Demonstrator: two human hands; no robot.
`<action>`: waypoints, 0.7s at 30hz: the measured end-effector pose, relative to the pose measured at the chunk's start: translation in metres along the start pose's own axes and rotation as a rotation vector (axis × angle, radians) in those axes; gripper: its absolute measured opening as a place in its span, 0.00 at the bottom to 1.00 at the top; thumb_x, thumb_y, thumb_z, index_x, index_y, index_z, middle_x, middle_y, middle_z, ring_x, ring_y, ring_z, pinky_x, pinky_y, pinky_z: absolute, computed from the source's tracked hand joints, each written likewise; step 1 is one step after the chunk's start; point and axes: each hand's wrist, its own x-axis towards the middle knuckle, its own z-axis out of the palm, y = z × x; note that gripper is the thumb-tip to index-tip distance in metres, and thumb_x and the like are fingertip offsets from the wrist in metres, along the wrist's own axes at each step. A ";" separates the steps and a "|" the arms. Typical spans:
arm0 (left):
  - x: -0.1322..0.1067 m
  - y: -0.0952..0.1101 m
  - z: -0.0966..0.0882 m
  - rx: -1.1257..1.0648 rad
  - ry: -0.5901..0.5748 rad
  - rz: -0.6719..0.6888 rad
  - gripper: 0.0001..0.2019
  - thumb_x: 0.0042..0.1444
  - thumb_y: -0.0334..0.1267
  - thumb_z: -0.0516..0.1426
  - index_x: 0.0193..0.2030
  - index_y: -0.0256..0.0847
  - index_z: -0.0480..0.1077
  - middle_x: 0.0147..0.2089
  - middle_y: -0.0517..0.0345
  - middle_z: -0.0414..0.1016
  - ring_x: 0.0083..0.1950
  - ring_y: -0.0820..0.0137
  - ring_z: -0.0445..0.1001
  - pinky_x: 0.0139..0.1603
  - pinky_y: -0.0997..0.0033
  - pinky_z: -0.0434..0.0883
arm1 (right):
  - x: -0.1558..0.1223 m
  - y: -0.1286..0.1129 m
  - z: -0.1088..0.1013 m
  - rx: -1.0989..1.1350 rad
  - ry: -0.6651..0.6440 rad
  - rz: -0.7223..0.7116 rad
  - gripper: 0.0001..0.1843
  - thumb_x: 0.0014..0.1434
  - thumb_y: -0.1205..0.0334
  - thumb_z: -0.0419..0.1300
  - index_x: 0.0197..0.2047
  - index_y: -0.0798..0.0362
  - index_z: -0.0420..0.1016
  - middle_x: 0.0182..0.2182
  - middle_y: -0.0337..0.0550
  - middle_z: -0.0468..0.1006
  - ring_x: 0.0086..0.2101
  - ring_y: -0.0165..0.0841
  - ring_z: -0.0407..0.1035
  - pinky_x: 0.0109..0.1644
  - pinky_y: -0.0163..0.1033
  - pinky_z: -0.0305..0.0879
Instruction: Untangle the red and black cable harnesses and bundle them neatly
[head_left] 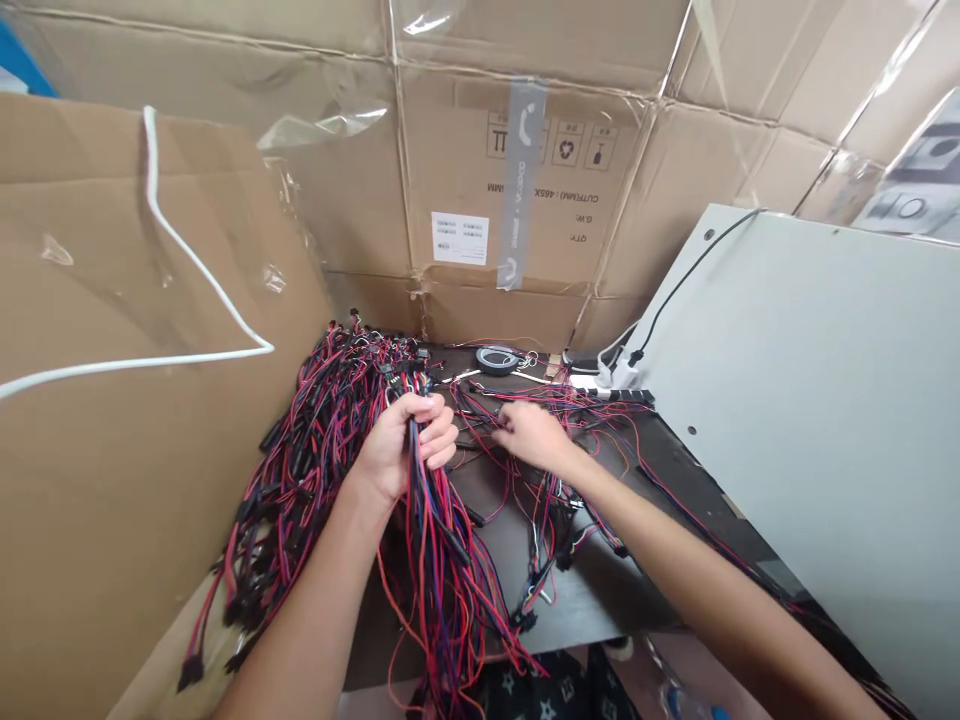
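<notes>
My left hand (412, 440) is closed around a thick bundle of red, black and blue wires (442, 560). Their connector ends poke out above the fist, and the long tails hang down past the table's front edge. My right hand (532, 435) is over loose wires (517, 395) on the table, its fingers curled and pinched together. Thin wires run past those fingertips, but whatever is between them is too small to make out. Left of my left hand lies a big heap of wire harnesses (322, 430) with black connectors.
A round black-and-white coil (498, 360) lies at the back of the dark table (600, 590). A white power strip with plugs (622, 375) is beside the pale panel (817, 400) on the right. Cardboard (150, 450) walls the left and back. Several connectors (525, 615) lie near the front.
</notes>
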 end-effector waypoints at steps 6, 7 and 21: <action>0.002 0.006 -0.003 -0.043 0.168 0.010 0.15 0.55 0.27 0.50 0.19 0.38 0.54 0.17 0.67 0.54 0.13 0.81 0.56 0.13 0.81 0.60 | 0.010 0.012 -0.014 0.093 0.123 0.022 0.07 0.53 0.69 0.56 0.24 0.53 0.67 0.24 0.41 0.71 0.28 0.31 0.67 0.33 0.36 0.61; 0.003 0.006 -0.005 -0.066 0.188 0.007 0.15 0.58 0.27 0.49 0.20 0.38 0.54 0.17 0.68 0.52 0.12 0.82 0.54 0.12 0.83 0.57 | 0.011 0.013 -0.028 0.155 0.193 0.029 0.06 0.55 0.66 0.55 0.27 0.53 0.68 0.25 0.41 0.71 0.27 0.30 0.66 0.31 0.35 0.61; 0.011 -0.020 -0.003 -0.103 0.088 0.135 0.16 0.45 0.40 0.68 0.32 0.35 0.67 0.18 0.73 0.50 0.13 0.85 0.51 0.11 0.86 0.54 | -0.055 -0.015 -0.054 0.553 0.118 -0.063 0.07 0.53 0.59 0.59 0.29 0.54 0.71 0.27 0.40 0.71 0.27 0.28 0.63 0.28 0.33 0.60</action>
